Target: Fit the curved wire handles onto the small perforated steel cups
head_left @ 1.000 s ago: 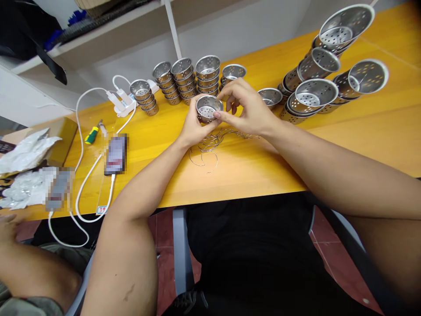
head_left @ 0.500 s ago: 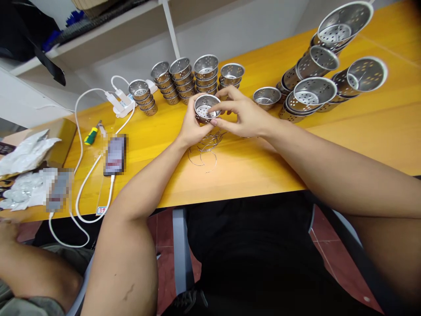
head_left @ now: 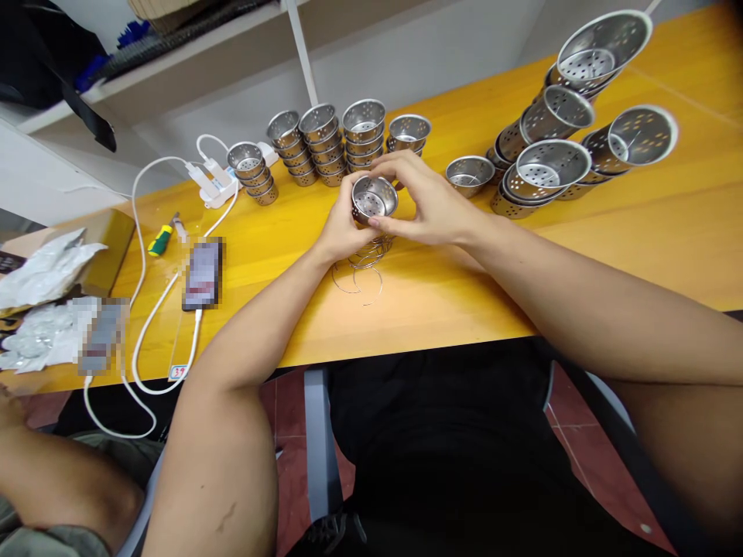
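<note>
A small perforated steel cup is held above the table between both hands, its open top tilted toward me. My left hand is wrapped round its left side, the thumb low at the front. My right hand grips the right side, with fingers over the far rim and the thumb at the near edge. Below the hands lie several thin wire rings, partly hidden by them. Behind stand stacks of similar cups, and a single cup sits right of my right hand.
More perforated cups lean in tilted stacks at the right. A phone on a white cable, a power strip and a green-handled screwdriver are at the left. Plastic bags and another person's arm are further left.
The cup has moved slightly right and toward me, tilting more my way. My right fingers have left its inside and now curve over the far rim.
</note>
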### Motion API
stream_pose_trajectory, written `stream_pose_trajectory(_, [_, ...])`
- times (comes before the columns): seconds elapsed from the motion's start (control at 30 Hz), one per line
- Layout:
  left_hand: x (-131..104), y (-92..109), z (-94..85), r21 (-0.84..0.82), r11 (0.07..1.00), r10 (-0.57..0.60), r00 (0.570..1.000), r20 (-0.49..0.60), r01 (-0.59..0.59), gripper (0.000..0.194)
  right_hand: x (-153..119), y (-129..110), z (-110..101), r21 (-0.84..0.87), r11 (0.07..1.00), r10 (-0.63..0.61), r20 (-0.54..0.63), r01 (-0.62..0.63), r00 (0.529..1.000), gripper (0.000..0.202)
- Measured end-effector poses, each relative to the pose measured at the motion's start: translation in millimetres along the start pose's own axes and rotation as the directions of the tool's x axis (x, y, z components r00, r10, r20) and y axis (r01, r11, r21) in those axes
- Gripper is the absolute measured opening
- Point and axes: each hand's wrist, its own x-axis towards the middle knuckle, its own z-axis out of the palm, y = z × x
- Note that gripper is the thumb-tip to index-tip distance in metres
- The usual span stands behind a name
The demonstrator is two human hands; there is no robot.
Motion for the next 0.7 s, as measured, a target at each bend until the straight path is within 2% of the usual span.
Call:
stream_pose_trajectory(0.13, [-3,5,3.0,-0.014,1.000,-0.026,0.998,0.056,0.027,0.115,5,-9,-21,-0.136,0.990,-0.024,0.116,0.040,0.993,0.086])
stream_pose_trajectory(0.2, [-5,4,4.3,-0.008,0.997,-0.071,0.992,0.102,0.072,0.115,7,-15,-39,-0.280,0.960,0.038,0.152,0.006,0.988,0.090])
stream_pose_trajectory(0.3, [-7,-6,3.1,0.000,0.995,-0.102,0.986,0.133,0.103,0.119,8,-18,-69,-0.523,0.829,0.264,0.050,-0.199,0.963,0.097])
stream_pose_trajectory(0.37, [-8,-12,0.7,0.004,0.993,-0.118,0.984,0.134,0.119,0.118,6,-15,-85,-0.604,0.726,0.384,-0.044,-0.331,0.922,0.091])
stream_pose_trajectory(0.43, [-9,-14,-1.8,0.006,0.990,-0.138,0.981,0.135,0.139,0.114,3,-8,-96,-0.635,0.666,0.443,-0.086,-0.391,0.893,0.083])
stream_pose_trajectory(0.6, [-8,-1,-6.2,-0.008,0.989,-0.142,0.977,0.157,0.145,0.100,0,22,-99,-0.716,0.594,0.497,-0.030,-0.366,0.867,0.079])
stream_pose_trajectory(0.7, [-6,7,-7.4,0.002,0.986,-0.164,0.975,0.148,0.165,0.095,0,46,-94,-0.732,0.582,0.514,-0.006,-0.354,0.858,0.059])
